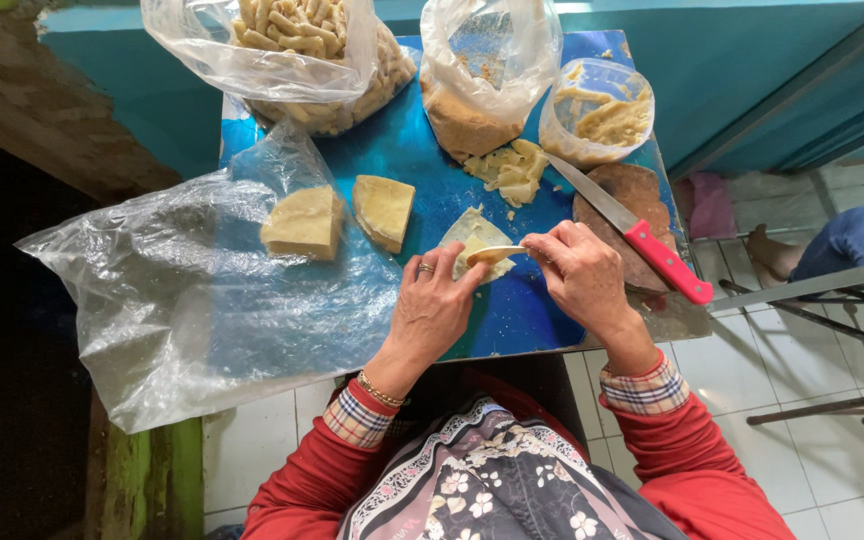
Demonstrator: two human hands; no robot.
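Note:
My left hand [430,305] and my right hand [582,275] meet over the blue table top [402,150]. Between their fingertips they hold a small rolled piece of pale yellow dough [495,254]. Under it lies a thin triangular sheet of the same dough [472,232]. My left hand wears a ring and a bracelet. Two thick wedge-shaped dough blocks [304,222] [384,209] rest to the left, partly on a clear plastic sheet [182,290].
A red-handled knife [632,228] lies on a round wooden board [624,195] to the right. At the back stand a bag of rolled pieces [312,50], a bag of crumbs [472,100] and a plastic tub [602,115]. Another person's foot [777,255] shows far right.

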